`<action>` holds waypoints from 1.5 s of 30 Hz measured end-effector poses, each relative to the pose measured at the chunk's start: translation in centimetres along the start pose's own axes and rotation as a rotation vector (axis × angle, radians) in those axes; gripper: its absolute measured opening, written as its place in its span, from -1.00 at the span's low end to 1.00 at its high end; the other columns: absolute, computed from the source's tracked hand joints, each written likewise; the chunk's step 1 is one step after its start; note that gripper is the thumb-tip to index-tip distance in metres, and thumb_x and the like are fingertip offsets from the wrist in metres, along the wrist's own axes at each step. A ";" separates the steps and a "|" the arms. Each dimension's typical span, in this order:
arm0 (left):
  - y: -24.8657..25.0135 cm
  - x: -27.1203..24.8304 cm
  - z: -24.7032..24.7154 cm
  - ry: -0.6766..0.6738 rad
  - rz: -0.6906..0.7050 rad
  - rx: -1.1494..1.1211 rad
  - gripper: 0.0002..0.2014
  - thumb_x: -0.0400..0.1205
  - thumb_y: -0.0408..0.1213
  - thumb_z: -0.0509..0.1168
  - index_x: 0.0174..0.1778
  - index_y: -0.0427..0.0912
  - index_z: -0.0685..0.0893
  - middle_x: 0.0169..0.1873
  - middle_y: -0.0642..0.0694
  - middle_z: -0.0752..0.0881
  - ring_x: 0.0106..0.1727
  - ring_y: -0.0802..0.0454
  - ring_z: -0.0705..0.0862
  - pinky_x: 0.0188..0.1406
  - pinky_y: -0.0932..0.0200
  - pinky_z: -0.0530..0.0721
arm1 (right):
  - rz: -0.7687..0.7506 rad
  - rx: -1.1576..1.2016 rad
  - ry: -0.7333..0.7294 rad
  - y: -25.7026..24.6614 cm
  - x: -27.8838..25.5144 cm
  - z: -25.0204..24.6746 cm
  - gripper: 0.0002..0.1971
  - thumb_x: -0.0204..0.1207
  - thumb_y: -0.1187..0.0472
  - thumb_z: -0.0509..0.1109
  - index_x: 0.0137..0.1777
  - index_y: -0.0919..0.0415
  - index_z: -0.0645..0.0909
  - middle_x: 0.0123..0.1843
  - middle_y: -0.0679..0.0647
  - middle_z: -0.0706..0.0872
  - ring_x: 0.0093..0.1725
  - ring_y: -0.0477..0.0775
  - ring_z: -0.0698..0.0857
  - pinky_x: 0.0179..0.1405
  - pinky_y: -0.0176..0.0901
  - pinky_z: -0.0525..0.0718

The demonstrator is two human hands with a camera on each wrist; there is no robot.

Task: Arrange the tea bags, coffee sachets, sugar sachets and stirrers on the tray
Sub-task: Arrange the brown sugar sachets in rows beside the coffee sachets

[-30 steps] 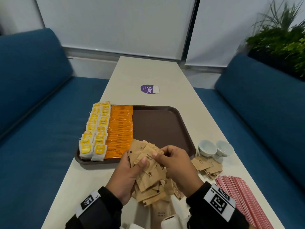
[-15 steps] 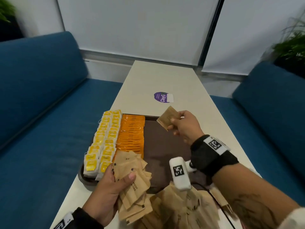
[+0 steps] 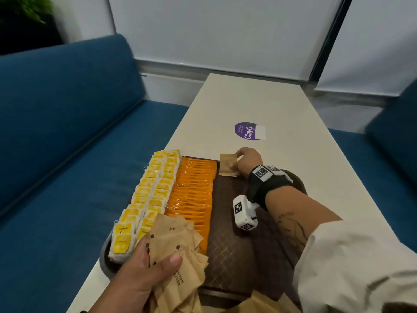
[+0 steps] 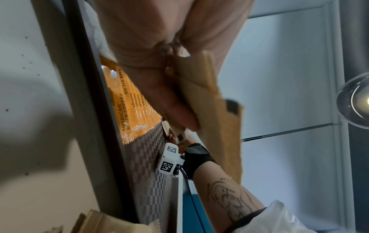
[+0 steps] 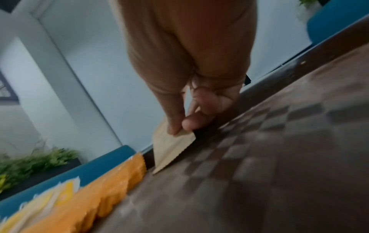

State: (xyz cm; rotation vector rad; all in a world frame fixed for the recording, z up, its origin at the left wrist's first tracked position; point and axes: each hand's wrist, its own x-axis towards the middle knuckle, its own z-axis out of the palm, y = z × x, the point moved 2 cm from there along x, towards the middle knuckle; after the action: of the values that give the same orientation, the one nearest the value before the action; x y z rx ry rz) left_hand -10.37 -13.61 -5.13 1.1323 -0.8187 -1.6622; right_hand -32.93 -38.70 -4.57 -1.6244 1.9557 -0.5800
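Note:
A dark brown tray point(image 3: 239, 242) lies on the cream table. Two rows of yellow tea bags point(image 3: 144, 204) fill its left side, with a row of orange coffee sachets point(image 3: 194, 195) beside them. My right hand point(image 3: 244, 162) pinches one brown sugar sachet point(image 3: 228, 164) by its edge and stands it at the tray's far rim, right of the coffee row point(image 5: 119, 184); the sachet's point(image 5: 169, 151) lower corner touches the tray floor. My left hand point(image 3: 146, 267) grips a fanned bundle of brown sugar sachets point(image 3: 178, 249) over the tray's near left corner. Stirrers are out of view.
More loose brown sachets point(image 3: 259, 303) lie at the tray's near edge. A purple round sticker point(image 3: 248, 131) sits on the table beyond the tray. Blue sofas point(image 3: 67, 132) flank the table on both sides. The tray's right half shows bare patterned floor point(image 5: 279, 157).
My right hand has taken one sachet from the bundle, carried it to the tray's far edge and lowered it beside the coffee row. My left hand keeps holding the bundle.

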 end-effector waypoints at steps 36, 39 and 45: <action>0.3 -2.8 4.3 0.037 0.042 -0.192 -0.44 0.39 -0.29 0.33 0.37 -0.05 0.48 0.13 -0.19 0.75 0.10 -0.22 0.74 -0.16 -0.08 0.72 | 0.035 0.392 -0.543 -2.7 -26.1 -4.5 -0.89 0.41 0.28 0.53 -0.20 0.16 0.63 -0.32 0.03 0.75 -0.46 -0.10 0.60 -0.54 -0.34 0.51; 0.2 -2.7 4.4 0.028 0.030 -0.193 -0.47 0.45 -0.36 0.33 0.36 -0.02 0.48 0.10 -0.15 0.76 0.05 -0.16 0.76 -0.25 -0.05 0.74 | 0.078 0.432 -0.529 -2.4 -25.7 -4.7 -0.96 0.52 0.27 0.44 -0.15 0.19 0.64 -0.33 0.02 0.74 -0.51 -0.17 0.57 -0.55 -0.37 0.49; 0.2 -2.3 4.1 0.079 0.058 -0.196 -0.50 0.50 -0.44 0.29 0.37 -0.04 0.46 0.15 -0.16 0.73 0.11 -0.14 0.73 -0.24 0.04 0.76 | 0.097 0.511 -0.632 -3.0 -25.6 -4.3 -0.91 0.46 0.33 0.48 -0.11 0.23 0.61 -0.16 0.15 0.80 -0.46 -0.13 0.67 -0.61 -0.41 0.50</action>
State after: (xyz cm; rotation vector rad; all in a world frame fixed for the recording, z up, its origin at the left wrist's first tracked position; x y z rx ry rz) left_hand -13.77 -11.47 -2.78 1.0214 -0.6177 -1.6015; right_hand -29.83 -14.16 3.75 -1.1878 1.2803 -0.4125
